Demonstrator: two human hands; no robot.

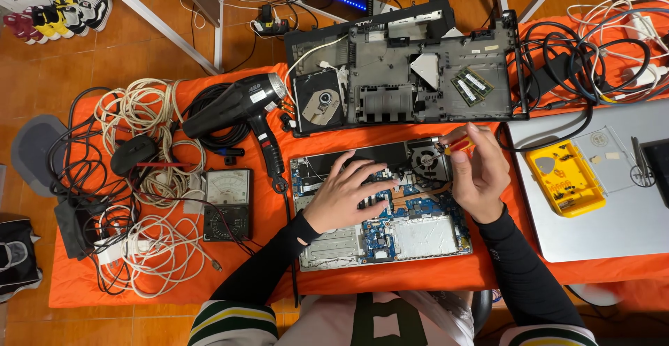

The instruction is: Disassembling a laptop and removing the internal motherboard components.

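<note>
Screwdriver point(456, 144) gripped by right hand point(481, 179) | left hand point(345, 193) flat, empty, on laptop board point(411, 210) | yellow tray point(564, 179): small bits

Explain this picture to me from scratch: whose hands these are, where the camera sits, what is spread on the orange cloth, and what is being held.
There is no machine here: a person works with two bare hands, and the single camera sits on their head, looking straight down. The left hand lies flat on an opened laptop base with a blue circuit board. The right hand grips a small red-and-yellow-handled screwdriver, its tip pointing at the round black cooling fan. On the orange tablecloth also lie a dark grey laptop bottom shell, a black hot-air gun, an analogue dial meter, coils of white cable, and a yellow plastic parts tray resting on a closed silver laptop.
</note>
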